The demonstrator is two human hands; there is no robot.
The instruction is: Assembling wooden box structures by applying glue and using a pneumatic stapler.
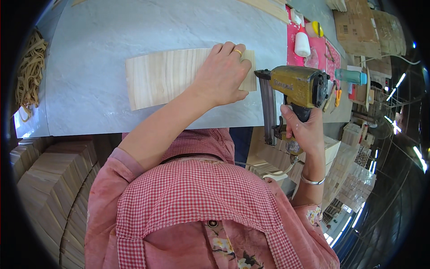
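Observation:
A pale wooden board [165, 78] with striped grain lies flat on the grey marbled table [89, 98]. My left hand [222, 74] grips it near its right end, fingers over the far edge and thumb by the near edge. In my right hand [307, 130] is a yellow and black nail gun [298, 83], held by its handle, with its long magazine pointing toward me. The gun's nose is at the board's right end; whether they touch I cannot tell. A hose runs from the bottom of the handle.
On a pink mat [317, 47] at the right are a white bottle with a red tip [302, 45] and a yellow round item [314, 29]. A teal bottle [350, 76] lies nearby. Stacked wooden boards [49, 179] stand lower left, below a bundle of strips [30, 71]. Cardboard boxes [356, 27] are far right.

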